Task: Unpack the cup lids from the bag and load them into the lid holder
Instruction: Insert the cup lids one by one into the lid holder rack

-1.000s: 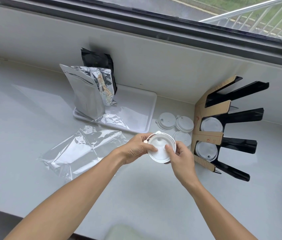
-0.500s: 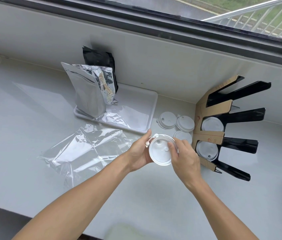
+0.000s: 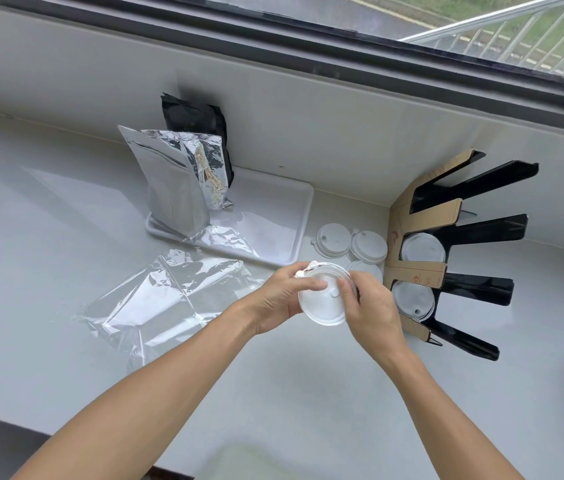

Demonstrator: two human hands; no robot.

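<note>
Round white lid (image 3: 322, 308), two-hand grip

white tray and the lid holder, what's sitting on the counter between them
In the head view, loose cup lids lie on the counter between the white tray and the lid holder.

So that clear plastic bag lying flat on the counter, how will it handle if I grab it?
The clear bag is probably floppy: it lies flat and creased. It looks emptied, so likely very light and apt to slide on the glossy counter. Its shiny film may slip in a hand.
</note>
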